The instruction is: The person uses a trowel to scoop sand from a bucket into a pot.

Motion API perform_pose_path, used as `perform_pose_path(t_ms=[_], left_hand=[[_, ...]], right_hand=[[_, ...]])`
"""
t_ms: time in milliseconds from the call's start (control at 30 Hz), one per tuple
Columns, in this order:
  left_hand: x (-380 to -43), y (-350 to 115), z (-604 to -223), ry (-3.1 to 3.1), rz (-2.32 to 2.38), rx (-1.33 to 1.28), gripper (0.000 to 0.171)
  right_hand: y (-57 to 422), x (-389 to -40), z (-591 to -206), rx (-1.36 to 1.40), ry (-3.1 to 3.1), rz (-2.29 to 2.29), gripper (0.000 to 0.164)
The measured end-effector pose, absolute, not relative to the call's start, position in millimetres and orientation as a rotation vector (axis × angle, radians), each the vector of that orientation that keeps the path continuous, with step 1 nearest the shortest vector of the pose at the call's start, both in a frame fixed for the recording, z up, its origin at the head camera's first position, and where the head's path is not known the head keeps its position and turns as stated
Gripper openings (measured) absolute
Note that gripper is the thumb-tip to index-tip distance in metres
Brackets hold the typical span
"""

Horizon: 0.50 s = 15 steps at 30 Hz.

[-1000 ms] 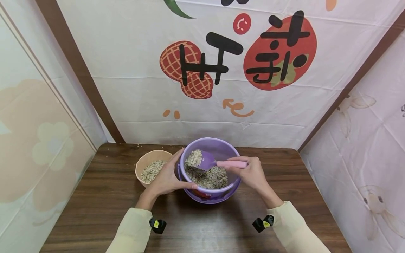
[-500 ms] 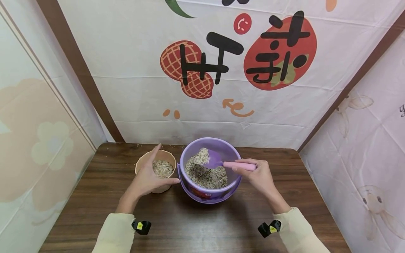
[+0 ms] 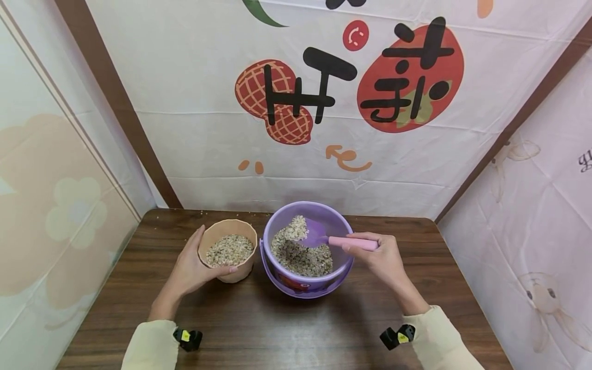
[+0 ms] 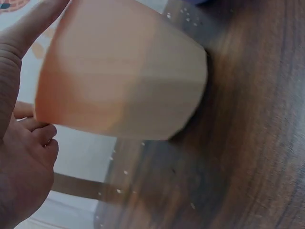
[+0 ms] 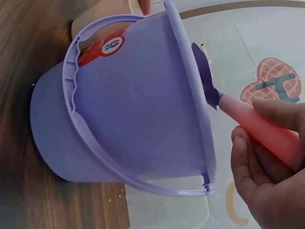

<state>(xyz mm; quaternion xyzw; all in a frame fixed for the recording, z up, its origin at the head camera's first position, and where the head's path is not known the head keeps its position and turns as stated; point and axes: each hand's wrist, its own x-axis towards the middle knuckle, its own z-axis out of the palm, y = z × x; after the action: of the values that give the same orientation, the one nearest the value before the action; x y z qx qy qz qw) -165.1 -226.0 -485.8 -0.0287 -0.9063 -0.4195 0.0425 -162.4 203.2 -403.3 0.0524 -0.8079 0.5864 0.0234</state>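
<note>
My left hand [image 3: 188, 272] holds a beige faceted pot [image 3: 245, 270] from its left side, thumb across the front rim and fingers along the outer wall. Grain flakes [image 3: 231, 251] lie inside that pot. In my right hand [image 3: 381, 259] is the pink handle of a small shovel [image 3: 353, 242]. Its purple blade, heaped with flakes, is over the mouth of a purple bucket [image 3: 339, 218]. More flakes [image 3: 305, 259] cover the bucket's bottom. From the right wrist, the shovel's handle [image 5: 259, 126] shows between thumb and fingers, the blade partly behind the bucket's rim.
Both containers stand near the back edge of a brown wooden table [image 3: 296, 329]. The bucket's handle [image 5: 90, 138] hangs down its front. Stray flakes [image 4: 119, 191] are scattered behind the pot. A printed white cloth [image 3: 208, 144] rises behind the table.
My left hand has left the bucket's rim and moved left to take hold of the pot. My right hand has shifted slightly right with the loaded shovel.
</note>
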Motion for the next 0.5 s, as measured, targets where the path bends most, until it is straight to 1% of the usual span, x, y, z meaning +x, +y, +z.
perform_pose_path(t_ms=[133,267,433,500], left_hand=[[-164.4,-228.3,-493.8,-2.783,-1.306,-0.061,0.138],[-164.6,-229.0,-497.2,-2.772,-1.325,-0.053,0.138],[-164.7,-228.4,-498.9,-2.746,-1.356,-0.055,0.136],[-164.7,-227.9,-499.3,-2.74,-1.37,-0.056,0.135]], right_hand=[[197.2,-163.4,-395.5,0.189,-2.504,1.839,0.035],[184.7,-167.1,-384.9,0.277,-2.534,1.797,0.034],[160.1,-174.5,-372.6,0.445,-2.58,1.713,0.028],[149.6,-178.6,-369.6,0.505,-2.598,1.693,0.022]])
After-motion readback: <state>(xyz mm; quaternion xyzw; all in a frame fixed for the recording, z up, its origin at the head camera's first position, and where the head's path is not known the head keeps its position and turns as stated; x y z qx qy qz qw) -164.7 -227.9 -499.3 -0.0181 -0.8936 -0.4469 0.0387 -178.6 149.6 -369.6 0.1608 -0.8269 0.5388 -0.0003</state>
